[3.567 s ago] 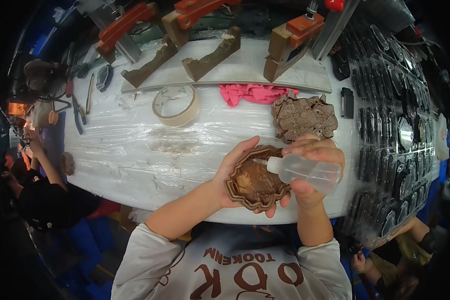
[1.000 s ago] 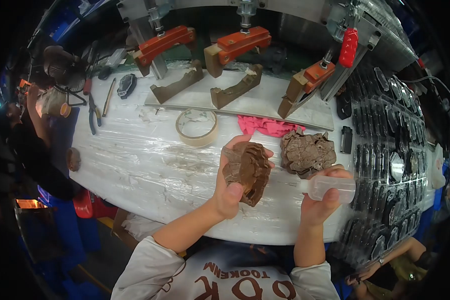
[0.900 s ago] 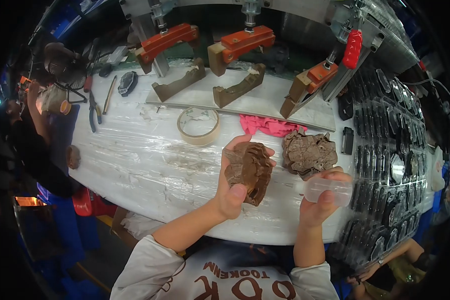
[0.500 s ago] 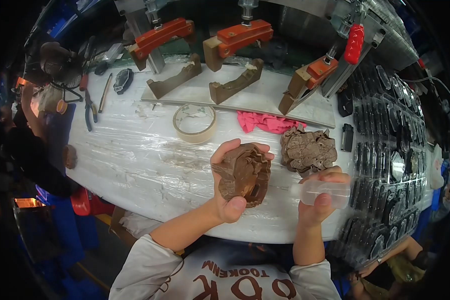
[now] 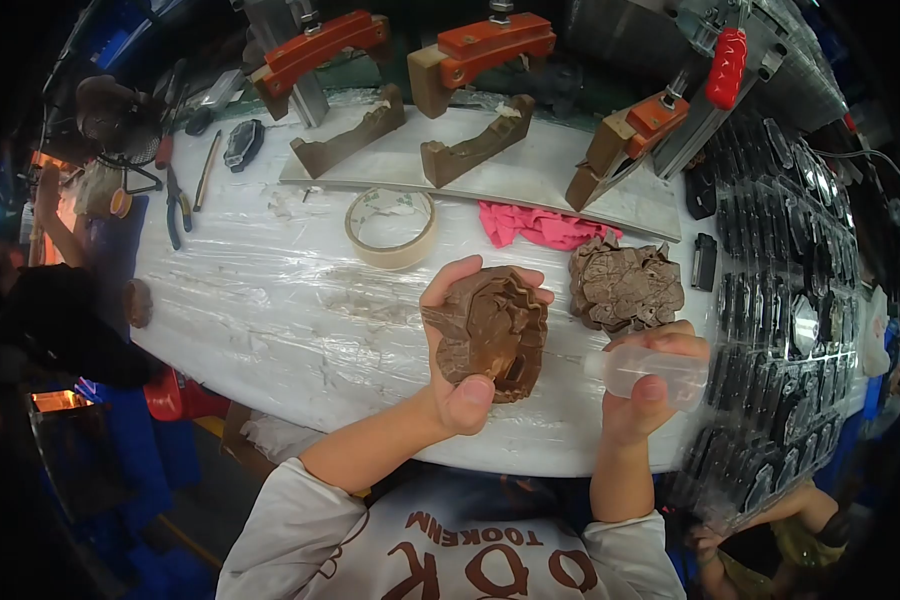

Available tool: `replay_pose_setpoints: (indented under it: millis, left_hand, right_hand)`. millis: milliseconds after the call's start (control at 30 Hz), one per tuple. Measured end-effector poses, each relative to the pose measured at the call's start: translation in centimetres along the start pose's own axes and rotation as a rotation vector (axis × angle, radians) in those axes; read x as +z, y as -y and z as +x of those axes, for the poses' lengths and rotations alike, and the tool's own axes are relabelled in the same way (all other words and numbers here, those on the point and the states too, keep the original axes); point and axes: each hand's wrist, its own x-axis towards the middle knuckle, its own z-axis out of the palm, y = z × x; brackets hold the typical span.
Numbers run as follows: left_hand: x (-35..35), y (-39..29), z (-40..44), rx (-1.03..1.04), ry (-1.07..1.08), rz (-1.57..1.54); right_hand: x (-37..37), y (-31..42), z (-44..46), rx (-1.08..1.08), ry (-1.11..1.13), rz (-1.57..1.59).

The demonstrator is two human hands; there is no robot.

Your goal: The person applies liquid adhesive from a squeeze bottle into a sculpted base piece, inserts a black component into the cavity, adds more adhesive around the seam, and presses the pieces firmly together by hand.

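A brown, hollow shell-like piece (image 5: 490, 335) is tilted with its inside facing right, and my left hand (image 5: 458, 395) is wrapped round it. To its right, my right hand (image 5: 642, 405) grips a translucent squeeze bottle (image 5: 655, 376), whose thin nozzle points left at the piece's rim. Whether the tip touches the rim I cannot tell. Just above the bottle lies another brown, rough-surfaced piece (image 5: 626, 285). Behind that is a crumpled pink cloth (image 5: 542, 228). A roll of tape (image 5: 391, 255) lies on the plastic-covered table (image 5: 260, 300).
Orange clamps (image 5: 495, 42) stand over brown cradles (image 5: 478, 142) on a metal plate at the back. Pliers (image 5: 176, 205) and a fan (image 5: 120, 120) are at left. Clear trays with black parts (image 5: 785, 300) line the right. Parts of other people show at both sides.
Compared with the oldest frame, the brown piece has been tilted, and the bottle's nozzle has come out from over its inside to its right. Lately, the nozzle has moved slightly closer to the rim.
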Motion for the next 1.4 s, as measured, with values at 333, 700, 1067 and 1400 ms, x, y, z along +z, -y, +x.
replay_pose_setpoints:
  millis: [333, 700, 1067, 1400]
  left_hand:
    - [0.21, -0.18, -0.07, -0.046, -0.031, 0.066]
    - [0.11, -0.22, -0.06, -0.029, -0.034, 0.068]
    - [-0.02, -0.2, -0.14, 0.023, -0.011, 0.071]
    - [-0.27, -0.2, -0.4, -0.002, -0.004, 0.027]
  right_hand:
    - [0.17, 0.1, 0.1, -0.002, 0.006, -0.012]
    - [0.13, 0.5, 0.1, 0.02, 0.027, -0.008]
    - [-0.45, 0.16, -0.17, 0.013, 0.037, -0.013]
    - [-0.22, 0.34, -0.37, 0.019, 0.056, 0.04]
